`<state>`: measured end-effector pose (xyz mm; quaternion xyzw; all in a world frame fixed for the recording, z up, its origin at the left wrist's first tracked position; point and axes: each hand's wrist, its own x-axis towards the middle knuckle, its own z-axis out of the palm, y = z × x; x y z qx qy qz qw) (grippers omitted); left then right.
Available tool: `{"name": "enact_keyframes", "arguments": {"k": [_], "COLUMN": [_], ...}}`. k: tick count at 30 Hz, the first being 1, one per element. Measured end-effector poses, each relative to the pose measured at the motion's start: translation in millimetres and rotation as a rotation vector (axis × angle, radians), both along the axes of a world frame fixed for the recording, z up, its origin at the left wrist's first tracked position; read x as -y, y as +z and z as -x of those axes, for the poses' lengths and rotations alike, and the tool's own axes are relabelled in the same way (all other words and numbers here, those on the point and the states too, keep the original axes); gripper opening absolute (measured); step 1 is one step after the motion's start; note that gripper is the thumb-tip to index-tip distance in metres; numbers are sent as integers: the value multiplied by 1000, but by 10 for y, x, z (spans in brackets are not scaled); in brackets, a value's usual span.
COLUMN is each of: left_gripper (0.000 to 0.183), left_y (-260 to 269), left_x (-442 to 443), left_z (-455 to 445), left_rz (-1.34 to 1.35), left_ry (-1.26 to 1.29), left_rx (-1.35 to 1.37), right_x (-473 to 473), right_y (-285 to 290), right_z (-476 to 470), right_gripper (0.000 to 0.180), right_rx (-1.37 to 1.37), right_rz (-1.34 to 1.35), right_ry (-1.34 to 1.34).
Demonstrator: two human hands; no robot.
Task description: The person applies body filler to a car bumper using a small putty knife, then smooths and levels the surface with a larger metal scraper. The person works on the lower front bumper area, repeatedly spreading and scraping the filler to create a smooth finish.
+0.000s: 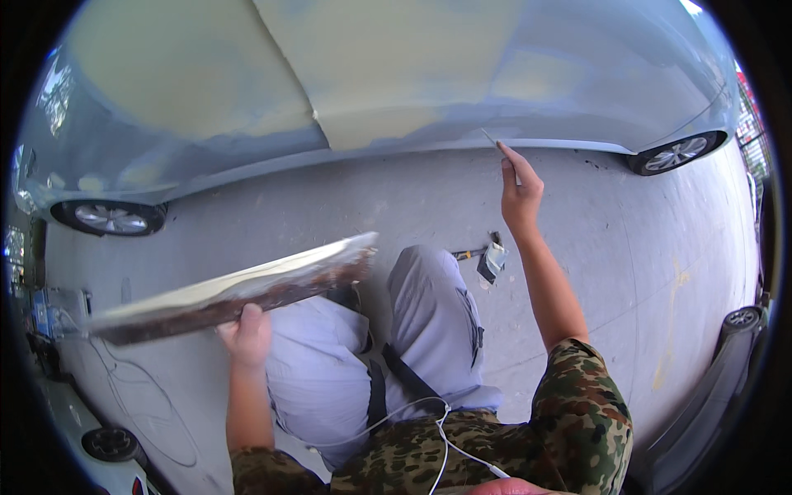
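Note:
My left hand grips the near edge of a long, dark, stained board that carries a pale cream paste along its far side. The board is slightly blurred and tilted, held above my bent left leg. My right hand is shut on a thin, flat blade tool, likely a putty spreader, seen nearly edge-on. Its tip is at the lower side panel of a grey-blue car; whether it touches cannot be told. Wide patches of yellowish filler cover the car's doors.
A hammer-like tool with a black and yellow handle and a stained scrap lie on the concrete floor beyond my right knee. Cables trail at left near blue equipment. Other cars stand behind at both sides.

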<state>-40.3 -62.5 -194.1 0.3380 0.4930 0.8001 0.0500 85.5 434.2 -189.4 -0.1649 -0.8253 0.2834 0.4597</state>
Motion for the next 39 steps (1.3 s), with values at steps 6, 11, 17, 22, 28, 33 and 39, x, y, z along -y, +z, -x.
{"name": "enact_keyframes", "arguments": {"k": [6,11,17,22,28,33,39], "left_gripper": [39,36,36,34,45,48,47], "left_y": [265,370,267,265,264,240,282], "left_x": [-453,-659,-628,-579,-451,-273,-72], "left_z": [-106,25,49,4,-131,-210,-330], "left_rz": [23,19,-45,-97,-61,27,142], "left_ry": [-300,-355,-299,-231,-128,-30,48], "left_rx": [192,278,295,196,176,121,149], "right_x": [1014,1362,918,484,-119,-248,-409], "right_y": [621,952,827,-238,-2032,-3202,-3877], "right_z": [-231,-249,-294,-634,-1605,-2391,-2514], "right_gripper": [38,29,23,16,21,28,37], "right_rx": [-307,-136,494,542,56,-182,-418], "right_rz": [925,536,-275,148,1357,1687,1730], "right_ry": [865,1046,757,386,-138,-428,-519]}}
